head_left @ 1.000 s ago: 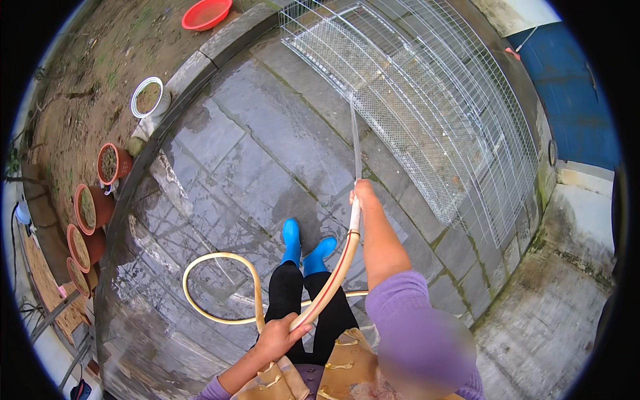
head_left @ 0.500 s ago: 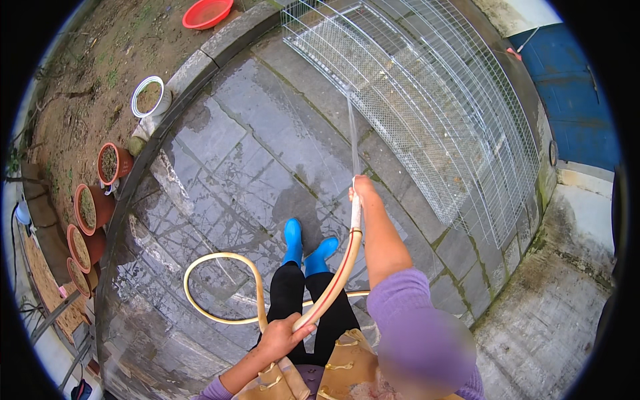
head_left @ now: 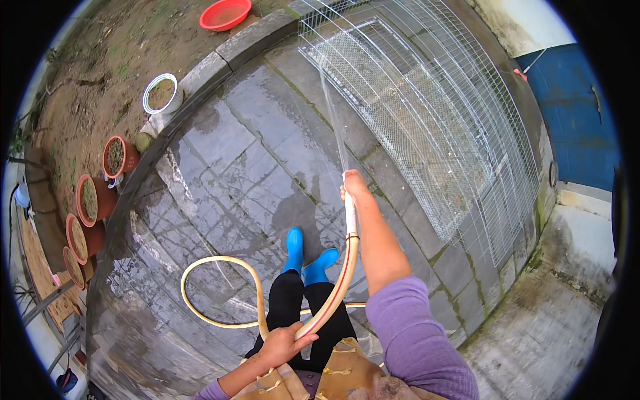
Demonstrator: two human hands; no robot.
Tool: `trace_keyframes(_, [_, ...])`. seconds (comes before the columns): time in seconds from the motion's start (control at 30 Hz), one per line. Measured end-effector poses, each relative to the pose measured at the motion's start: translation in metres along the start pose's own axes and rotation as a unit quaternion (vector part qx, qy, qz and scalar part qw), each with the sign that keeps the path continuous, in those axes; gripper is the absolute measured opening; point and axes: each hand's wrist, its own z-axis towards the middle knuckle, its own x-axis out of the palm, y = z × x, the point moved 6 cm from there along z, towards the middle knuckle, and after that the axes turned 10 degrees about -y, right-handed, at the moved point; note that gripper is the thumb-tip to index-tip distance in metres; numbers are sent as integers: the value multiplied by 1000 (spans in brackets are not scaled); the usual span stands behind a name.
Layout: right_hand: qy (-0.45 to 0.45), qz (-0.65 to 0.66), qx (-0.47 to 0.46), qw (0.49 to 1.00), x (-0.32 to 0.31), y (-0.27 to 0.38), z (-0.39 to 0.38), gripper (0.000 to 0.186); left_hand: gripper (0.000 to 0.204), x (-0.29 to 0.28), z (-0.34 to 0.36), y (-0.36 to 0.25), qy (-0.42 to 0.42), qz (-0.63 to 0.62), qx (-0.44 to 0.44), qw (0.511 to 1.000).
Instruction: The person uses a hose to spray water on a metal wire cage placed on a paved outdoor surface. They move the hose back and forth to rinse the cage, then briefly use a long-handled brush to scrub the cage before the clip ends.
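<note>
A pale yellow hose [head_left: 342,276] with a red stripe runs up between my two hands. My right hand [head_left: 354,185] is closed around its front end, arm stretched forward. Lower down, near my waist, my left hand [head_left: 283,347] wraps round the hose. A stream of water [head_left: 334,117] leaves the hose end and reaches the near left edge of a wire cage [head_left: 427,127] with a mesh panel, lying on the paving. Behind my left hand the hose loops on the ground, beside my blue boots [head_left: 293,248].
Wet dark stone paving [head_left: 220,193] surrounds me, bounded on the left by a curved stone curb [head_left: 257,45]. Several brown pots [head_left: 93,200], a white bucket [head_left: 163,95] and a red basin [head_left: 225,13] stand beyond it. A blue door [head_left: 572,110] and a concrete slab [head_left: 533,333] lie right.
The water stream has swung left and farther along the cage's edge. My right hand has shifted slightly left with the hose end. The whole view has turned a little.
</note>
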Motion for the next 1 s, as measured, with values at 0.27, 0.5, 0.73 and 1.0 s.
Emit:
trace_keyframes(0.27, [3,4,-11,1000,13,10,3,19,47,-13,-3,-2,-21,-20,1,1000])
trace_keyframes(0.5, [-85,100,72,989,-37,-39,9,22,40,-41,0,0,-47,3,-26,999])
trace_keyframes(0.73, [-78,92,32,992,-50,-33,12,23,41,-31,0,-13,-14,-10,-18,1000])
trace_keyframes(1.0, [-57,110,40,991,-55,-15,12,20,41,-21,6,-15,-7,15,-12,1000])
